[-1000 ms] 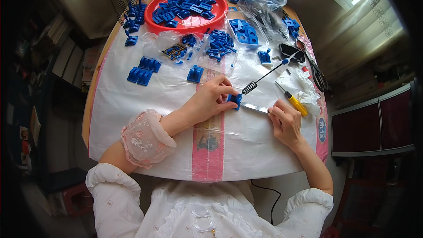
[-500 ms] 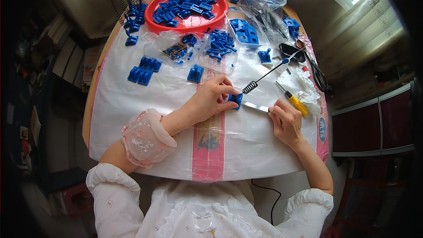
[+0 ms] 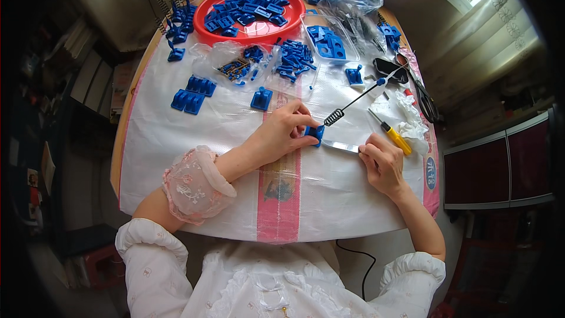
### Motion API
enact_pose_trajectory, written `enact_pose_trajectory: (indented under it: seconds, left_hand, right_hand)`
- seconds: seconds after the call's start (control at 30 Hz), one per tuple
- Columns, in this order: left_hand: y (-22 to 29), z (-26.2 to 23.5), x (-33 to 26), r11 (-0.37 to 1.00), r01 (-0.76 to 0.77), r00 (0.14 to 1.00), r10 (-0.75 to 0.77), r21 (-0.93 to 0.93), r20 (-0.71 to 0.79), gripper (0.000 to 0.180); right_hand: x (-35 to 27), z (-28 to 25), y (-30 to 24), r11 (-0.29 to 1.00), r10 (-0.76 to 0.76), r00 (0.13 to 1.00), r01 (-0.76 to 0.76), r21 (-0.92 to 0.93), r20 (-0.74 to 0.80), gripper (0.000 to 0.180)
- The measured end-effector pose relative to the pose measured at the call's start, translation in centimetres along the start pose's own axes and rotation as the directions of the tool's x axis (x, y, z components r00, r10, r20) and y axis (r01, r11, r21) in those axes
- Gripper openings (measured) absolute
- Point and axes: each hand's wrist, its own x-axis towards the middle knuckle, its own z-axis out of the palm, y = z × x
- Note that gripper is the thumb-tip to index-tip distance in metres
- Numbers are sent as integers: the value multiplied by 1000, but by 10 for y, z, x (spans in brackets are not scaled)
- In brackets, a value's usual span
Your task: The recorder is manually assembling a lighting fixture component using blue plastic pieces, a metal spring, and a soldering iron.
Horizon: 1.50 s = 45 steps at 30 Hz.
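My left hand (image 3: pixel 287 126) pinches a small blue plastic base (image 3: pixel 315 134) against the table, thumb and forefinger on either side of it. From that base a black coil spring (image 3: pixel 333 117) and thin rod slant up to the right, ending in a blue tip (image 3: pixel 381 81). My right hand (image 3: pixel 382 162) grips a flat shiny metal strip (image 3: pixel 342 145). Its far end reaches the right side of the base; whether it touches cannot be made out. Beyond my right hand lies a screwdriver (image 3: pixel 395 137) with a yellow handle.
A red tray (image 3: pixel 203 34) of blue parts stands at the back, beside a clear tub (image 3: pixel 353 53). Blue pins (image 3: pixel 294 58) and brass screws (image 3: pixel 235 69) lie on plastic bags. Assembled bases (image 3: pixel 193 94) sit to the left, scissors (image 3: pixel 421 91) and crumpled tissue (image 3: pixel 414 118) to the right.
The metal strip has shifted or tilted very slightly at the base. Both hands keep nearly the same places.
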Motion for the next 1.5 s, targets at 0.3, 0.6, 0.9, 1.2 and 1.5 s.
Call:
enact_pose_trajectory:
  seconds: [0.3,0.6,0.9,1.2,1.5]
  left_hand:
    - [0,0,0,1000,11,1000,-11,-3,5,26]
    - [2,-3,0,999,36,998,-36,14,44,31]
    - [1,0,1,999,29,1000,-29,-18,1,26]
    - [4,0,0,999,45,999,-46,-24,-28,30]
    - [1,5,0,1000,12,999,-14,-28,-48,30]
  right_hand:
    - [0,2,0,1000,8,1000,-8,-13,-13,10]
    - [0,0,-1,1000,9,1000,-9,-8,-1,11]
    - [-8,5,11,960,265,938,-236,148,-222,5]
    - [12,-30,-8,297,605,679,-677,674,415,35]
    - [33,9,-43,312,535,765,-574,757,359,32]
